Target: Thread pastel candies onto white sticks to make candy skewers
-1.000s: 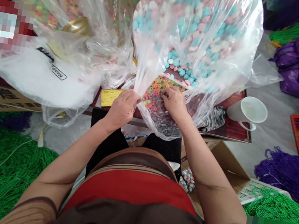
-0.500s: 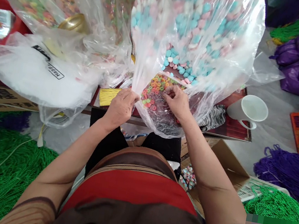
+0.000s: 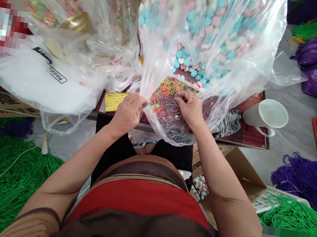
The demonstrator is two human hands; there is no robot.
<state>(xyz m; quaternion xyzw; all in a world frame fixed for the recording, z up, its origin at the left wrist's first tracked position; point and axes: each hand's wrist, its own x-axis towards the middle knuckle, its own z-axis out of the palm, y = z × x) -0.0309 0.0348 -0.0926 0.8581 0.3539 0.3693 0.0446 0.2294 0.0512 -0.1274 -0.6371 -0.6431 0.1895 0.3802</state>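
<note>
A large clear plastic bag full of blue, pink and white heart-like sweets lies across the table. My left hand is closed, pinching the gathered edge of this bag at its left side. Beside it sits a bundle of yellow strips. Over the open mouth of the bag is my right hand, its thumb and fingers pinched together; whatever lies between them is hidden. Small colourful ring-shaped pieces show between the two hands, in a patch by the bag's mouth.
A white mug stands at the table's right end, near a grey striped cloth. On the left lie a white plastic bag and a gold bowl. Green strands cover the floor; an open carton is at lower right.
The view has shifted slightly, so things at the sides sit a little differently. Both hands keep nearly the same place and pinch.
</note>
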